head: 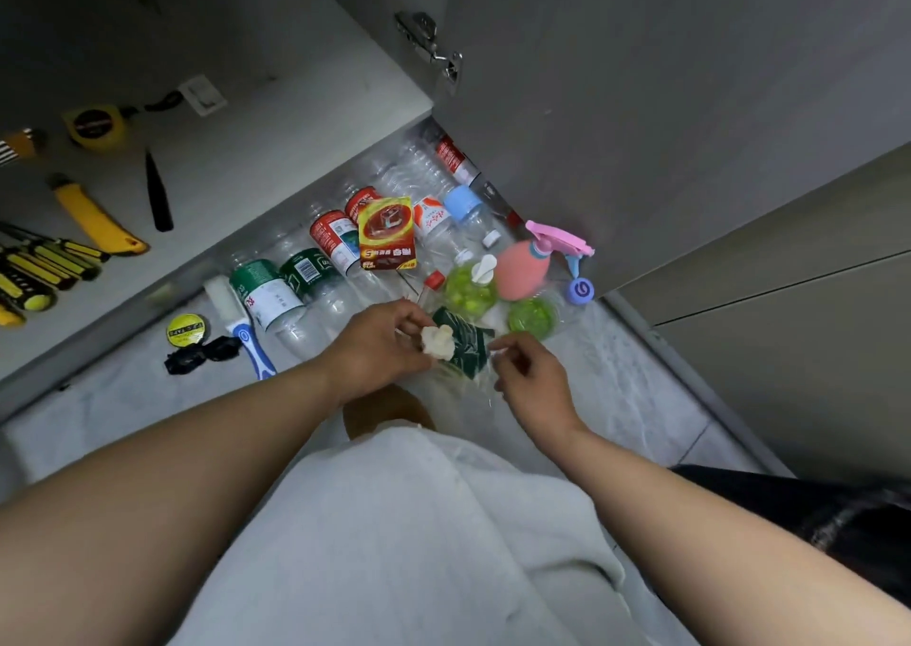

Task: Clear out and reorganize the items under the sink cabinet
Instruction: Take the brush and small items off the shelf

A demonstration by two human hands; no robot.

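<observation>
My left hand (pixel 379 344) pinches a small white crumpled lump (pixel 437 341) at the middle of the view. My right hand (pixel 530 379) grips the edge of a clear plastic bag holding a dark green packet (pixel 466 347). Both hands hover over the tiled floor in front of the open cabinet. Behind them lie several empty plastic bottles (pixel 276 290) with red and green labels, a red and yellow box (pixel 387 233), a pink spray bottle (pixel 525 268) and two green-filled clear containers (pixel 466 293). The cabinet floor (pixel 236 162) carries tools.
On the cabinet shelf lie a yellow tape measure (pixel 96 127), a yellow utility knife (pixel 96 219), a black pen-like tool (pixel 157 194) and yellow-black screwdrivers (pixel 39 265). A yellow tape roll (pixel 186 331), black strap and blue-white brush (pixel 251 344) lie on the floor. The open door (pixel 641 127) stands at right.
</observation>
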